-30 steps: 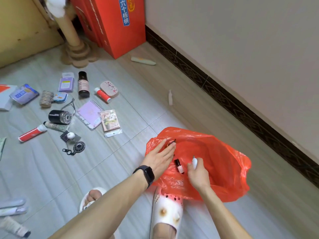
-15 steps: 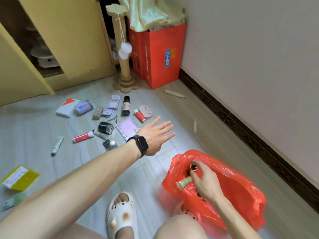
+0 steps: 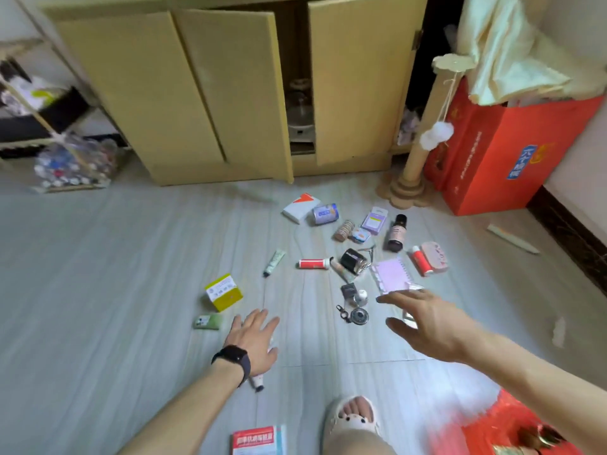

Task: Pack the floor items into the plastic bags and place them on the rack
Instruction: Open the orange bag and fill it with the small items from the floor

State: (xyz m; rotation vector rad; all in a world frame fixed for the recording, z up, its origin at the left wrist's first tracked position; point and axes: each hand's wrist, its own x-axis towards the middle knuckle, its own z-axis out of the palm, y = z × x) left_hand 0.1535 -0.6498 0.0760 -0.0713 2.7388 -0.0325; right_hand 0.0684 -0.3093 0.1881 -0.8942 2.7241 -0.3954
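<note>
Several small items lie scattered on the grey floor: a yellow box [image 3: 224, 292], a red tube [image 3: 313, 264], a purple notepad [image 3: 391, 276], a dark bottle [image 3: 396, 233] and a black key ring [image 3: 356, 315]. My left hand [image 3: 254, 339], with a black watch on the wrist, hovers flat over a small white tube [image 3: 257, 382], fingers apart. My right hand [image 3: 427, 320] is spread open above the floor just right of the key ring, holding nothing. The red plastic bag [image 3: 492, 428] lies at the bottom right with items inside.
Yellow cabinet doors [image 3: 230, 93] stand at the back, one ajar. A rack [image 3: 49, 126] with a clear bag is at the far left. A cat post [image 3: 420, 152] and a red carton [image 3: 499, 152] are at the right. My sandalled foot [image 3: 351, 421] is near.
The view has swung left, away from the bag. My right hand has left the red bag and reaches out over the floor items; my left hand has moved left and down over a tube.
</note>
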